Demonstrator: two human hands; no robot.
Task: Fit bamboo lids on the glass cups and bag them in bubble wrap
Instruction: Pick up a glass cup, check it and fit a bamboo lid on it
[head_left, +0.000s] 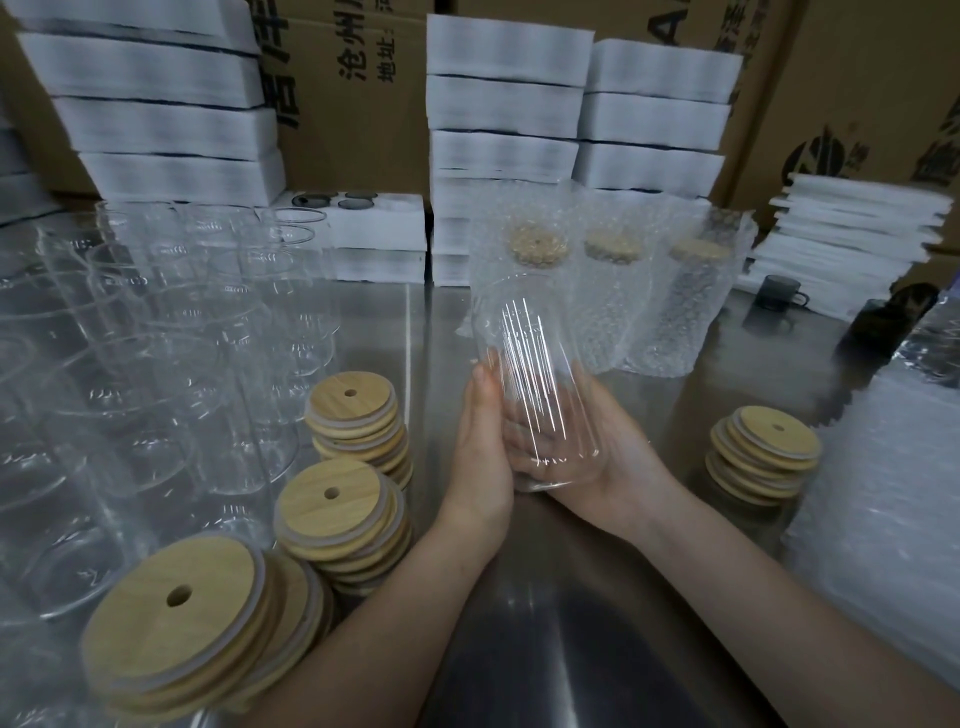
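Note:
Both hands hold one clear glass cup (540, 374) above the steel table, tilted away from me with no lid on it. My left hand (480, 447) lies along its left side with the fingers around the base. Under its right side, my right hand (608, 457) cups the bottom. Behind the cup stand three bubble-wrapped cups (613, 291) with bamboo lids showing through. Stacks of bamboo lids (353, 415) with a centre hole lie to the left, with another stack (763, 452) to the right. Several bare glass cups (156, 338) fill the left of the table.
A pile of bubble-wrap bags (883, 519) lies at the right edge. White foam trays (509, 104) are stacked at the back in front of cardboard boxes (363, 78). A small dark glass mug (779, 293) sits at the back right. The steel table (571, 623) shows bare metal in front of me.

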